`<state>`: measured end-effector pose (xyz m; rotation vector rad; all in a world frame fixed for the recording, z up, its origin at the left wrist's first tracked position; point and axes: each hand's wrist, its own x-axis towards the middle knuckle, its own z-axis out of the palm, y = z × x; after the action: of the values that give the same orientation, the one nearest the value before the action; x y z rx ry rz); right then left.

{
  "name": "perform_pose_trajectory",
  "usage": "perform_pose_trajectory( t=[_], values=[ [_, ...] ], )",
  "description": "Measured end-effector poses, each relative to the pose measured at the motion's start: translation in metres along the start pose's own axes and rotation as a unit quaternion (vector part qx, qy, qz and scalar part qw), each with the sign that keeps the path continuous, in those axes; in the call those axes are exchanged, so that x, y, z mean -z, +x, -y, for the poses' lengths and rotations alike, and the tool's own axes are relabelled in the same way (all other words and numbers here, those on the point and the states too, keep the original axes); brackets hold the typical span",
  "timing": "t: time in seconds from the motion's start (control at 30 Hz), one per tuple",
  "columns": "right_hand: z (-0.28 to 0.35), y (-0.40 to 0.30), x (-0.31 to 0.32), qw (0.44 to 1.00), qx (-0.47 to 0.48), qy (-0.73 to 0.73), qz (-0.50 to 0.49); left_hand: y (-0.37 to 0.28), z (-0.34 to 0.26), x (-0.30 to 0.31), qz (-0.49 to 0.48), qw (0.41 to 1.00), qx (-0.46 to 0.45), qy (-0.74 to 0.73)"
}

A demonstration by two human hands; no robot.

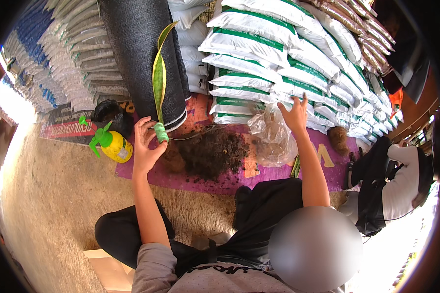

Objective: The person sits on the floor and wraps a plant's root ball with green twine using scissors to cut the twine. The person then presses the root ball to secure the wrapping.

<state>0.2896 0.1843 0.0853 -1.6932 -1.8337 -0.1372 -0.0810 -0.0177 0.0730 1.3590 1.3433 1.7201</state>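
My left hand (146, 144) holds an upright snake plant leaf (159, 78) near its base. Green twine or fibre (161, 132) is wrapped around that base. From it a thin strand (190, 137) runs right, over a heap of dark soil and roots (214, 152). My right hand (295, 114) is raised with its fingers apart, above a crumpled clear plastic bag (275, 143). Nothing plainly shows in its grasp, though the strand's far end cannot be traced.
A yellow spray bottle (118, 148) with a green head stands left, beside a black plastic bag (112, 113). A black fabric roll (139, 55) and stacked white-green sacks (242, 69) rise behind the purple banner (209, 185). Another person (399, 190) sits at right, near a brown fibrous clump (338, 140).
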Motion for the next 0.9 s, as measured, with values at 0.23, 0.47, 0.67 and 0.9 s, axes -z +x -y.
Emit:
perform_pose_trajectory(
  t=[0.23, 0.47, 0.67, 0.9],
  values=[
    [0.06, -0.017, 0.008, 0.955, 0.131, 0.252, 0.089, -0.002, -0.018, -0.032, 0.082, 0.997, 0.014, 0.003],
    [0.132, -0.078, -0.006, 0.617, 0.097, 0.521, 0.582, -0.005, -0.016, -0.069, 0.142, 0.99, -0.013, 0.019],
    [0.143, -0.078, 0.007, 0.688, 0.06, 0.463, 0.555, -0.006, -0.011, -0.061, 0.123, 0.992, -0.012, 0.034],
    [0.136, -0.068, 0.017, 0.81, 0.215, 0.355, 0.413, -0.006, -0.003, -0.053, 0.118, 0.991, -0.012, 0.061]
  ],
)
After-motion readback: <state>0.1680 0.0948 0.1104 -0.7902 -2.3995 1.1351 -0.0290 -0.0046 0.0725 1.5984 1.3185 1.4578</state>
